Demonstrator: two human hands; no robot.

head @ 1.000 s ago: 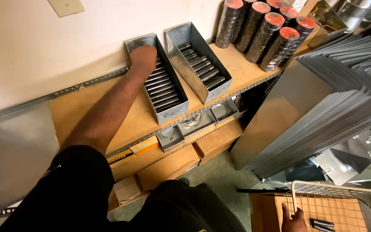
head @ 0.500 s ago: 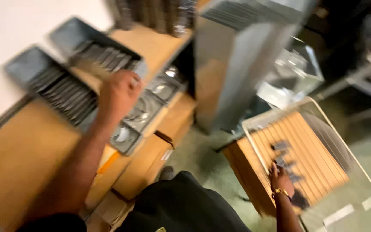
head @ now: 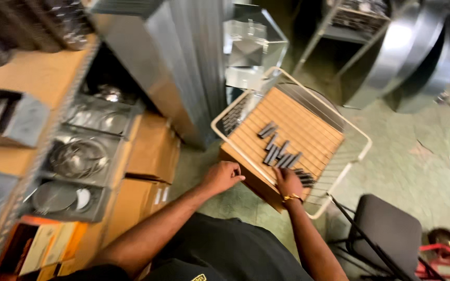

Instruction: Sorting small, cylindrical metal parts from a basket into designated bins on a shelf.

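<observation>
A white wire basket (head: 363, 143) lined with brown cardboard sits tilted on a cardboard box (head: 246, 174) on the floor. Several dark flat metal strips (head: 279, 153) lie on the lining. My right hand (head: 287, 182), with a gold bracelet at the wrist, is closed over the basket's near rim beside the lowest strips. My left hand (head: 222, 176) hovers just left of the basket's near corner. Its fingers are curled into a fist, and nothing shows inside it.
A wooden shelf (head: 32, 78) on the left holds grey metal bins (head: 6, 119). Under it are trays of round metal parts (head: 79, 156) and cardboard boxes (head: 152, 151). Leaning sheet-metal ducts (head: 183, 67) stand behind the basket. A black stool (head: 391, 229) is at lower right.
My left hand has left the shelf bins and swung right to the basket's near corner. The view has turned from the shelf toward the floor. My right hand stays at the basket.
</observation>
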